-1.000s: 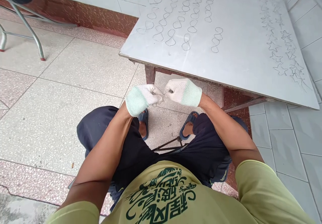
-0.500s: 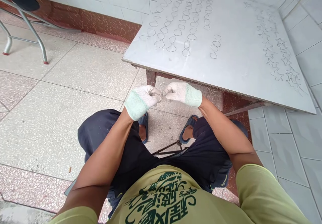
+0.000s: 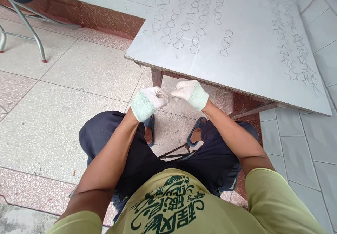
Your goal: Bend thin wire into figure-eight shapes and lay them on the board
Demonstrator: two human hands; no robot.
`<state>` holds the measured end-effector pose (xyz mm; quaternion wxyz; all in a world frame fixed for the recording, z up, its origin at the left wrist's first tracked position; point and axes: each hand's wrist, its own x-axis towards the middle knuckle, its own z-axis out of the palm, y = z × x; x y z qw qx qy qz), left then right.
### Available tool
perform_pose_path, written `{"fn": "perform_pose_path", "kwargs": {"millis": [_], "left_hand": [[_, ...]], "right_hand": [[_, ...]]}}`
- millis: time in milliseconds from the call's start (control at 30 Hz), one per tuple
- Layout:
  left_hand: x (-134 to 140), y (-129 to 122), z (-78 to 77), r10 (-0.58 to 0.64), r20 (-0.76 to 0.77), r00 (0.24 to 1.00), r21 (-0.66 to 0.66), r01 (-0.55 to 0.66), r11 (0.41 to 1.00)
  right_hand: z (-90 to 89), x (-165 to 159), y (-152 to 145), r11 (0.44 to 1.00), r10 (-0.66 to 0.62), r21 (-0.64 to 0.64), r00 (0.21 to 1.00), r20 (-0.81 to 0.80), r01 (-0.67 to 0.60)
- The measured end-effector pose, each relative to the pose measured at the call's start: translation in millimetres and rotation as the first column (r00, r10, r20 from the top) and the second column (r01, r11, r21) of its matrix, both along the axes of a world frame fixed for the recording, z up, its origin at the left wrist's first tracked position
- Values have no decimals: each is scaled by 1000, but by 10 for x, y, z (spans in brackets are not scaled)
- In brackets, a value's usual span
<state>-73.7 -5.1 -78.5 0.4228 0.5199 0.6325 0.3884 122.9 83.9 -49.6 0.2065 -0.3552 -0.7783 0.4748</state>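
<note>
My left hand, in a white glove with a pale green cuff, is closed in a pinch beyond my knees. Facing it, almost fingertip to fingertip, is my right hand in a matching glove, thumb and fingers pressed together. Between them they hold a thin wire, hardly visible against the speckled floor; its shape is mostly hidden by the fingers. Both hands are in front of the near edge of the white table. On it lie rows of wires bent into looped, figure-eight shapes.
Star-shaped wires lie along the table's right side. A wooden table leg stands just beyond my hands. At the far left is a metal-legged chair. Dark thin bars show between my slippered feet. Tiled walls border the table.
My right hand has tilted and turned slightly, its cuff lower relative to the fingers. The wire loop that stood above the fingertips is now scarcely visible. The whole view has shifted a little.
</note>
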Motion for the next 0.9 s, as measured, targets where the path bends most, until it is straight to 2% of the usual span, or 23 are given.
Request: {"fn": "perform_pose_path", "kwargs": {"millis": [167,433,667,767,900], "left_hand": [[-16,18,-51,-2,23,1000,3,2,1000],[0,33,20,37,39,999,11,-38,999],[-22,113,-113,21,100,995,4,-22,1000],[-43,121,-133,1,143,990,-7,0,1000],[-117,109,-166,-38,328,944,17,34,999]], "right_hand": [[89,-14,-26,982,30,-184,999,-27,-34],[89,-17,26,974,101,-205,995,-6,-101],[28,-68,-12,989,-13,-149,1000,9,15],[17,-69,-1,979,-38,-202,999,-23,33],[60,-38,71,942,-72,-333,993,-95,37]]}}
